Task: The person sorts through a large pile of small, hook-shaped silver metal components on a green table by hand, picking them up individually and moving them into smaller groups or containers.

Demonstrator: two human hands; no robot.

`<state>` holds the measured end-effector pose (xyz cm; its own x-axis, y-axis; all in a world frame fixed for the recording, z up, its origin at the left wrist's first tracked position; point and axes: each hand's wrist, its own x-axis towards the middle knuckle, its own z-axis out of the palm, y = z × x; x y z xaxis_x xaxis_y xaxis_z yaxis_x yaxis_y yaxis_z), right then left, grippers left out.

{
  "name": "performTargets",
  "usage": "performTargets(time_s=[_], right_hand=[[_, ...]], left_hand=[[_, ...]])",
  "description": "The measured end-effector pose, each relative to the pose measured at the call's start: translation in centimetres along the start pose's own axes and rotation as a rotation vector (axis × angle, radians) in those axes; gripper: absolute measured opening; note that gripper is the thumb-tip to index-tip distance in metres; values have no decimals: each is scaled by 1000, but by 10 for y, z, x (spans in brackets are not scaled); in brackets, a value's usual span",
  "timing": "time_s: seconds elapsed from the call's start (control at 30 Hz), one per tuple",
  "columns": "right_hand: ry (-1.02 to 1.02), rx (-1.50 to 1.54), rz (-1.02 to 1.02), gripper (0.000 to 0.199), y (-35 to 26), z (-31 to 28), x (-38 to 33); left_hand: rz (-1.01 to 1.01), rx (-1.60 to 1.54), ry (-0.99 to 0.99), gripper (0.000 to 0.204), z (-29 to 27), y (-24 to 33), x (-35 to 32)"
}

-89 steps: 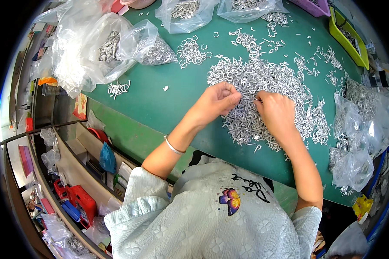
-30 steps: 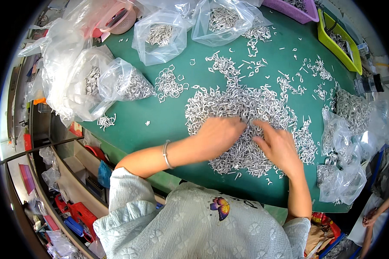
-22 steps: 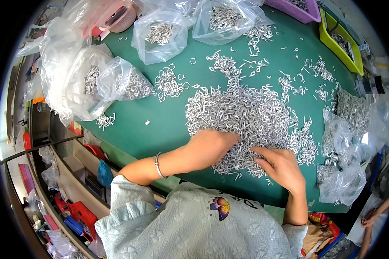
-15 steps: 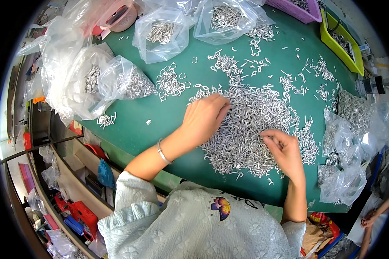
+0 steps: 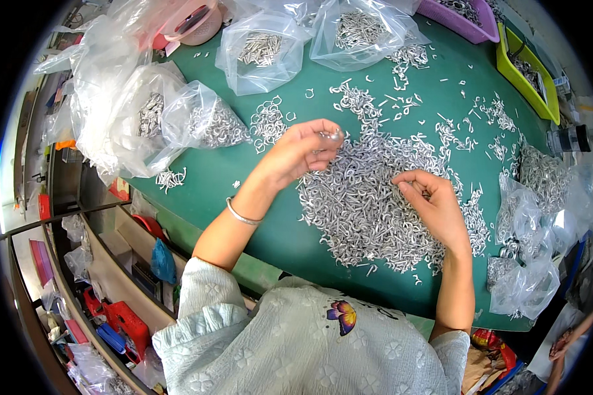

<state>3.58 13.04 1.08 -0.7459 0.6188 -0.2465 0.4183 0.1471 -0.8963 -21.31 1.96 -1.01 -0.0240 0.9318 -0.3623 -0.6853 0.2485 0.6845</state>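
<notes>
The pile of metal pieces (image 5: 369, 220) lies on the green table (image 5: 280, 230). At its upper-left edge, the left hand (image 5: 303, 151) has turned over, grasping shiny pieces (image 5: 335, 135), now separated from the pile. The right hand (image 5: 438, 201) hovers; grip undetermined.

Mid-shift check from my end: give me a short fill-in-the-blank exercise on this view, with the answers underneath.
1. The right hand is at the pile of small metal parts, which lies on a ____ tabletop.
2. A bracelet circles the wrist of the ____ hand.
3. Next to the yellow-green basket stands a ____ basket.
4. The winged insect pictured on the shirt is a ____.

Missing words: green; left; purple; butterfly.
</notes>
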Motion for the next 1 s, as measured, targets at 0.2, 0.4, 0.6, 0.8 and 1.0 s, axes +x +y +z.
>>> performTargets(time_s=[0.2, 0.4, 0.6, 0.8, 1.0], right_hand=[[-22, -418, -43, 8, -20, 7, 26], [-78, -621, -120, 15, -15, 8, 11], [11, -846, -206, 21, -11, 19, -1], [-137, -821, -115, 18, -7, 20, 9], [-53, -727, -157, 20, 7, 20, 11]], left_hand=[[270, 786, 169, 12, 3, -8, 3], [396, 1510, 114, 13, 7, -11, 15], [427, 1687, 33, 10, 10, -7, 20], [366, 1321, 96, 13, 8, 4, 13], [-21, 191, -98, 16, -1, -23, 7]])
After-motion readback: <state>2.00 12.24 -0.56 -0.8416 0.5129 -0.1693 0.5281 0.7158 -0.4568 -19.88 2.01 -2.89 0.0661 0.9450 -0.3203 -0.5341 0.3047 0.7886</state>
